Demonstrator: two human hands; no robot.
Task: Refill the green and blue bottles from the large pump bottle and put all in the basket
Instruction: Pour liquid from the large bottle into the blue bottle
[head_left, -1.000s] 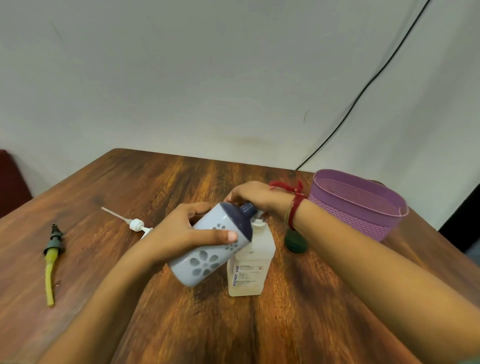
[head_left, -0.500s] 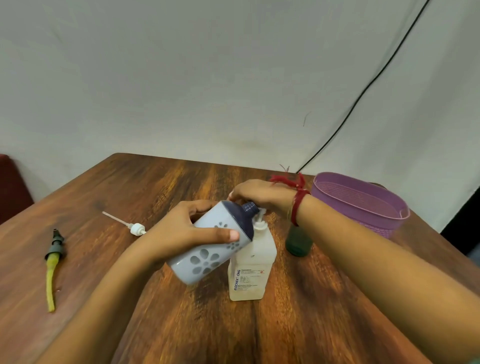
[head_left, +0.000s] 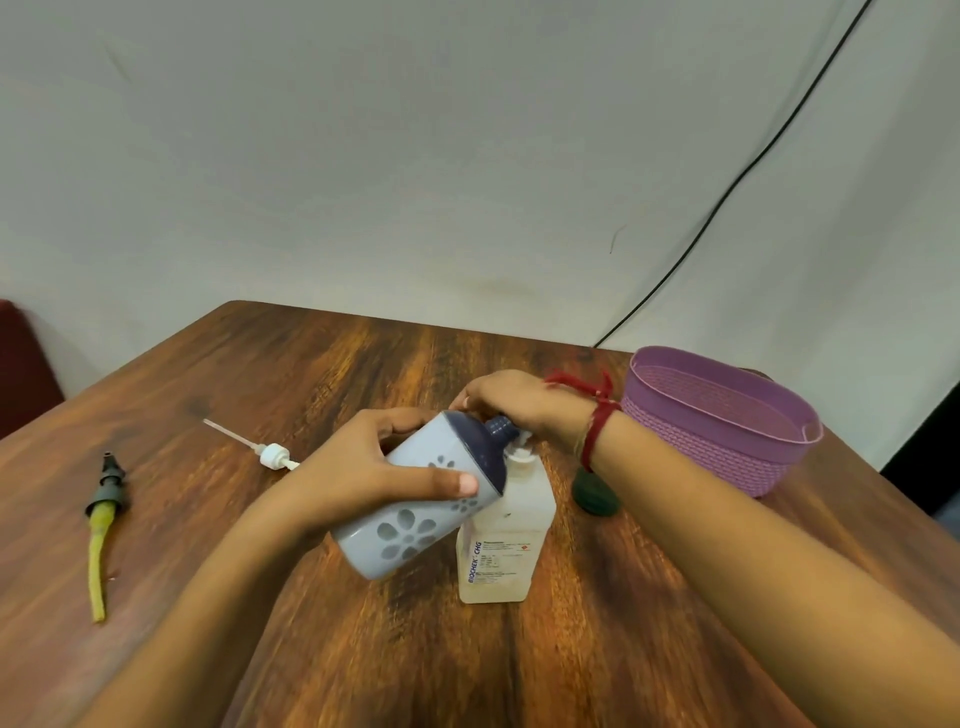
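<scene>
Gripping hand (left): the left hand (head_left: 363, 478) is wrapped round the body of the blue bottle (head_left: 410, 525). The thumb lies flat along the near side and the fingers curl over the far side.
Blue bottle: held clear of the table (head_left: 363, 649) and tilted. Its dark, open neck points up and to the right, right beside the top of the large pump bottle (head_left: 501, 545) and just under the other hand.
Right hand: the right hand (head_left: 511, 405) lies over the pump top of the large pump bottle with its fingers bent down round it. The top is mostly hidden under the palm. A red thread (head_left: 597, 431) is tied at the wrist.
Large pump bottle: upright at mid-table, pale liquid inside, partly overlapped by the blue bottle's shoulder.
Green bottle: the green bottle (head_left: 595, 493) sits on the table just right of the pump bottle, partly hidden behind the right wrist. Its pose cannot be told.
Basket: the purple basket (head_left: 727, 431) stands at the table's far right, apart from the bottles.
Loose parts: a white pump (head_left: 272, 456) with its tube lies left of the hands. A dark cap (head_left: 106, 486) with a yellow-green tube lies further left.
</scene>
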